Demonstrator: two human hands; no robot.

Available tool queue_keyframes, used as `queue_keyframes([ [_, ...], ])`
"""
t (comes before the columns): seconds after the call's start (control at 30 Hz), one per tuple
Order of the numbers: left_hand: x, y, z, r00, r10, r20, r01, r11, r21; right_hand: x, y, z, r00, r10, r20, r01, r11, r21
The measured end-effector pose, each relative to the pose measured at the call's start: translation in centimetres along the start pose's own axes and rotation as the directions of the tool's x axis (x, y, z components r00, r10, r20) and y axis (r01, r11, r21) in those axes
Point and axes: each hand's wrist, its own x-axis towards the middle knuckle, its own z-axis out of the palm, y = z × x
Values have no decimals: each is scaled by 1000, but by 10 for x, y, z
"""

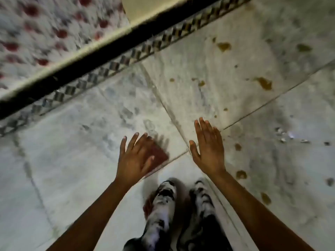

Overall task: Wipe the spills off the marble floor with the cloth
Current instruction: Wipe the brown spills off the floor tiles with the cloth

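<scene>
Maroon cloth (161,153), blurred, against marble floor (72,160), partly hidden behind left hand (135,158); contact unclear. Both hands straight-fingered, apart, gripping nothing. Right hand (208,151) nearer brown spills (263,83). Shoes (181,205) below

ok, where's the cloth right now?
Head view, just left of centre: the dark red cloth lies on the marble floor, partly hidden by the open left hand, beside the tile joint and ahead of the shoes.
</scene>
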Motion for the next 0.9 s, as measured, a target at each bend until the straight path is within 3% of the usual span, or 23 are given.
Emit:
queue_keyframes([
  [0.2,-1,-43,120,988,72,134,-80,996,50,11,36,115,999,-27,-45,27,1000,6],
  [0.3,3,-51,140,988,127,84,-135,986,93,18,43,133,996,-18,-87,17,1000,-13],
  [0.4,7,-52,133,990,142,23,-139,986,-91,15,36,131,994,27,-103,-23,999,44],
  [0.47,11,-49,128,990,144,7,-140,971,-192,7,33,123,996,-21,-83,24,999,29],
  [0.6,17,-43,126,999,-20,-27,8,919,-395,-5,39,113,996,-93,-16,93,995,-27],
  [0.7,38,-35,115,994,-64,-86,26,921,-389,-1,55,108,999,-35,-7,35,999,-41],
  [0.9,134,2,79,967,252,-37,-255,951,-177,11,105,83,990,139,-13,-139,987,-78],
])
